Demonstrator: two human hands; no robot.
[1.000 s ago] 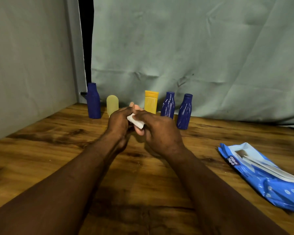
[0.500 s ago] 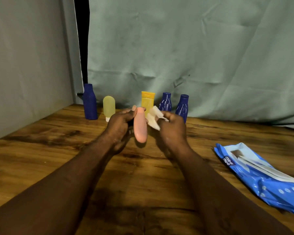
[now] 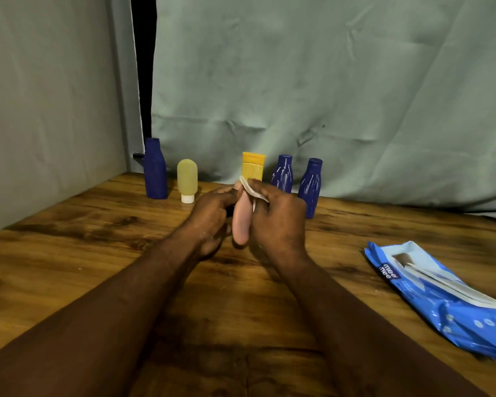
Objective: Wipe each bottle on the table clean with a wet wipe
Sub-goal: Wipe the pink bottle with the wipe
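Here, bottle in left grip, wipe touching

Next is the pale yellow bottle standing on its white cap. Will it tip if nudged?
Probably tips easily: the pale yellow bottle stands on a narrow white cap, its body wider above. The rounded, translucent body looks like soft plastic, so likely light and squeezable.

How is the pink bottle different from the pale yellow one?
The pink bottle is held off the table, left hand gripping it, right hand pressing a wipe to it; the yellow bottle stands untouched on its white cap. Pink looks solid, yellow see-through. Both have rounded ends.
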